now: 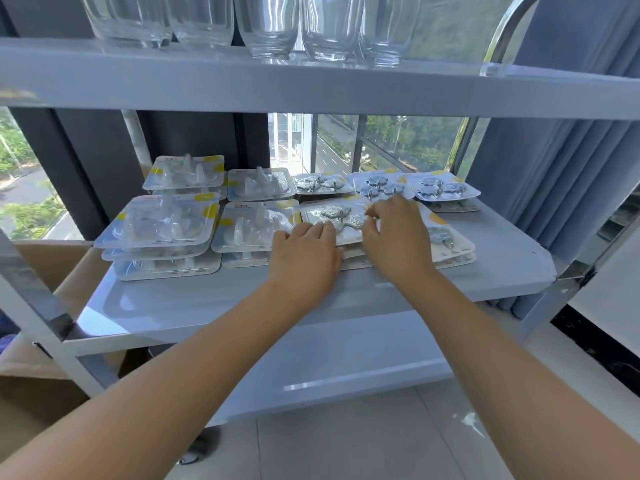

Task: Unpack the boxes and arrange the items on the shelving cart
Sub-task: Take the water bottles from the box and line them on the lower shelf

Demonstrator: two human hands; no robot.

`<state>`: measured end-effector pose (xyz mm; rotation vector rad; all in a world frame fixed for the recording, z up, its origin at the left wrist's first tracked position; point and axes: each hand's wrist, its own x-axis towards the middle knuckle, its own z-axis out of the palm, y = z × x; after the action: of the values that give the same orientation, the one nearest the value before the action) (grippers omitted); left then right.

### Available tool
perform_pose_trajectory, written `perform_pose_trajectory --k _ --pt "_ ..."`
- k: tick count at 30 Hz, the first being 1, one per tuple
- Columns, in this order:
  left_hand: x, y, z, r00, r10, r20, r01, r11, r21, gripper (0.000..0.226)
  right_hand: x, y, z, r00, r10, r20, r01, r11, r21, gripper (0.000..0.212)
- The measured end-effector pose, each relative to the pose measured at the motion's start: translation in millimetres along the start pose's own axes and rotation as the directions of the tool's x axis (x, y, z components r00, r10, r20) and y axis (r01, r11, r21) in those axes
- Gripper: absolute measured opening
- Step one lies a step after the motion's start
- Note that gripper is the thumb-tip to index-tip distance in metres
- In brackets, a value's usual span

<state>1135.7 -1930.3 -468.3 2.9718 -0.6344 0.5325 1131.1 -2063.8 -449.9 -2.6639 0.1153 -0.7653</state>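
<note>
On the middle shelf (502, 251), right of the clear-hook stacks (162, 233), the pack (332, 216) is pressed flat under the left hand (304, 258) and pinched by the right hand (394, 233); judged light, slick, flexible, best held by card edges.

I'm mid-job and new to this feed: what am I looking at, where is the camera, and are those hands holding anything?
There is no machine here. One camera worn on a person's head looks forward and down at their bare arms. The left hand and right hand rest on a stack of packs of metal hooks at the front of the cart's middle shelf, apparently straightening it; neither clearly grips anything. To the left lie stacks of clear plastic hook packs, with more packs in a row behind. Drinking glasses stand on the top shelf. A cardboard box shows at far left.
</note>
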Motion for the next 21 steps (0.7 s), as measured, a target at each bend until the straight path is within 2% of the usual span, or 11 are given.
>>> perform_pose_trajectory --k 3,6,11,15,18,21 --pt "-18.3 -14.1 -6.0 0.994 0.057 -0.098 -0.058 0.998 -0.007 0.041 -18.7 -16.8 2.9 0.976 -0.216 -0.023 0.215 0.976 -0.021 0.023" --pt "-48.1 -45.6 -3.7 0.968 0.129 -0.214 -0.127 0.992 0.025 0.042 -41.7 -41.2 11.1 0.936 -0.350 -0.021 0.350 0.937 -0.002 0.028" --pt "-116.8 -103.9 -8.9 0.980 0.135 -0.147 -0.146 0.987 -0.066 0.038 -84.9 -101.1 35.4 0.874 -0.485 0.035 0.477 0.869 0.128 0.030" --pt "-185.5 -180.6 -13.2 0.992 0.051 -0.113 -0.067 0.988 -0.140 0.037 -126.9 -169.1 68.9 0.808 -0.583 0.087 0.535 0.787 0.308 0.029" --pt "-232.3 -253.5 -13.3 0.996 -0.054 -0.070 0.045 0.992 -0.118 0.035 -153.7 -233.3 100.1 0.732 -0.672 0.115 0.594 0.711 0.376 0.028" --pt "-259.1 -327.1 -6.7 0.978 -0.209 -0.015 0.205 0.970 -0.133 0.046 -165.7 -305.7 137.5 0.660 -0.734 0.161 0.634 0.659 0.405 0.030"
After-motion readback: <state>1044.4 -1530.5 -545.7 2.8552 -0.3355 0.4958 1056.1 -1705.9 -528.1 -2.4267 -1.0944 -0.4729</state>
